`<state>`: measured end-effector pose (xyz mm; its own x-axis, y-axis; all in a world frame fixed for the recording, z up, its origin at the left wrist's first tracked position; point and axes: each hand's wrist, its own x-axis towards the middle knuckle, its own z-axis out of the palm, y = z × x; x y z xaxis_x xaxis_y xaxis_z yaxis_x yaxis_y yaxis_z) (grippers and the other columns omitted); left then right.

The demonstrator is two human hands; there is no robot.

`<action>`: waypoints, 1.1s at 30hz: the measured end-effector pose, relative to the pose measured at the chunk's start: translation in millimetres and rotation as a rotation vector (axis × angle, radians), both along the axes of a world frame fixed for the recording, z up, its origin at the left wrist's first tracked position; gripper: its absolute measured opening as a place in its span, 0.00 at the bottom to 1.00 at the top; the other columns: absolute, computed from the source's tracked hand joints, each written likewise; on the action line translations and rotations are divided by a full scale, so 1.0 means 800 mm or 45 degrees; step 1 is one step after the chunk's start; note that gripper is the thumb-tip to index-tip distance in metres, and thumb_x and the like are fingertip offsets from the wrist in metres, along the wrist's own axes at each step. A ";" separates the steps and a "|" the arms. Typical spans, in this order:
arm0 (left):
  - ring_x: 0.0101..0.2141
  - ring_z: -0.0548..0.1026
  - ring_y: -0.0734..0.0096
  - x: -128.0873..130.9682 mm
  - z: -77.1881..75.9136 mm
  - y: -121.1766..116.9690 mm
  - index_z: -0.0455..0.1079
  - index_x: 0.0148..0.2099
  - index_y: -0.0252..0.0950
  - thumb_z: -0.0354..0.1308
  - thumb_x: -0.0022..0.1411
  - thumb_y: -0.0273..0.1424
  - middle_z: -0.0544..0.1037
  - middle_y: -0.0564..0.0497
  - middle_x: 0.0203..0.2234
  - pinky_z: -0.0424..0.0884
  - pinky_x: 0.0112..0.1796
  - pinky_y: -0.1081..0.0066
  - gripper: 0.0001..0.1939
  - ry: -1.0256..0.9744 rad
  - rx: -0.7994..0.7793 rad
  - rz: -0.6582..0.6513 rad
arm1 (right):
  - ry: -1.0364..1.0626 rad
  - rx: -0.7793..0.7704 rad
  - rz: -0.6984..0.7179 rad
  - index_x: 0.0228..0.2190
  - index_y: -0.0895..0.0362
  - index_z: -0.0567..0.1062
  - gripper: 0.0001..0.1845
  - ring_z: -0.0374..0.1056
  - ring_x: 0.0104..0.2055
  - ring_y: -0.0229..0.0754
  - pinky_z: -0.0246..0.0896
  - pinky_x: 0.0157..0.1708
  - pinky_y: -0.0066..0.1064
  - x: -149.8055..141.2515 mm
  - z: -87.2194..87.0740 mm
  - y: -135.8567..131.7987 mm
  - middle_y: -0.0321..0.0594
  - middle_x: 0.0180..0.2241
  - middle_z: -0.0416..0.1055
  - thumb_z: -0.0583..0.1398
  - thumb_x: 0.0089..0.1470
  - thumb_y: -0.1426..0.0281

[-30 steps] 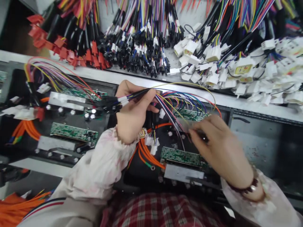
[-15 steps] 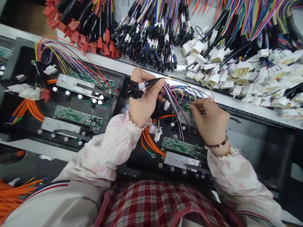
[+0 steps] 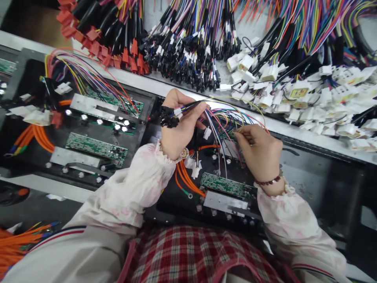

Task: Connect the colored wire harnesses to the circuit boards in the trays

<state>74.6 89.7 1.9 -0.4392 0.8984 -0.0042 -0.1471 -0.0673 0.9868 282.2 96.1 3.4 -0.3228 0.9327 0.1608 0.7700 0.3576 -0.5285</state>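
My left hand [image 3: 182,125] pinches a wire harness between thumb and fingers. Its small black connectors [image 3: 170,117] lie over the back of the hand, and loose white, purple and pink wires [image 3: 216,127] hang down from the grip. A yellow wire arches from there toward my right hand [image 3: 257,151], whose thumb and forefinger are pressed together on a thin wire's end above a circuit board. The fingertips partly cover that end. Below both hands, a green circuit board [image 3: 226,184] sits in a black metal case [image 3: 182,204], next to thick orange cables [image 3: 185,177].
A second case [image 3: 29,135] on the left holds wired boards. Along the back lie bundles with red connectors [image 3: 94,47], black connectors [image 3: 188,59] and white connectors [image 3: 318,94]. More orange cables [image 3: 26,243] lie at lower left.
My right hand has shifted slightly left and down, still pinching. The loose wires hanging from my left hand have swung and spread. My left hand stays nearly in place.
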 end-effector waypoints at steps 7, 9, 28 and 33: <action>0.26 0.80 0.70 0.003 0.010 0.000 0.63 0.32 0.40 0.70 0.59 0.30 0.80 0.54 0.26 0.76 0.20 0.74 0.15 0.026 -0.033 0.017 | -0.227 0.022 0.202 0.33 0.56 0.75 0.10 0.70 0.37 0.44 0.65 0.37 0.36 0.013 0.032 -0.028 0.42 0.33 0.72 0.59 0.63 0.63; 0.27 0.81 0.69 0.004 0.011 0.000 0.64 0.32 0.40 0.68 0.60 0.30 0.81 0.53 0.27 0.77 0.20 0.73 0.14 0.042 -0.045 0.008 | -0.211 0.032 0.200 0.33 0.56 0.75 0.09 0.71 0.35 0.43 0.65 0.36 0.35 0.013 0.040 -0.031 0.41 0.33 0.73 0.58 0.63 0.66; 0.25 0.79 0.67 0.004 0.013 -0.001 0.64 0.31 0.43 0.74 0.53 0.41 0.79 0.54 0.26 0.77 0.19 0.69 0.19 0.029 -0.059 -0.018 | -0.159 0.236 -0.084 0.34 0.55 0.77 0.05 0.75 0.32 0.40 0.66 0.31 0.31 0.018 0.006 -0.007 0.37 0.31 0.78 0.60 0.61 0.68; 0.22 0.77 0.70 0.003 0.013 0.001 0.65 0.29 0.43 0.71 0.57 0.34 0.79 0.55 0.26 0.76 0.18 0.70 0.15 0.035 -0.060 -0.043 | -0.125 0.234 -0.091 0.33 0.55 0.77 0.05 0.76 0.31 0.39 0.66 0.30 0.30 0.018 0.003 -0.005 0.36 0.30 0.78 0.61 0.60 0.68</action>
<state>76.9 90.5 12.4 -0.4092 0.9117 -0.0354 -0.1212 -0.0158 0.9925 296.8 91.8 5.8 -0.2795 0.9117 0.3011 0.8412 0.3837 -0.3810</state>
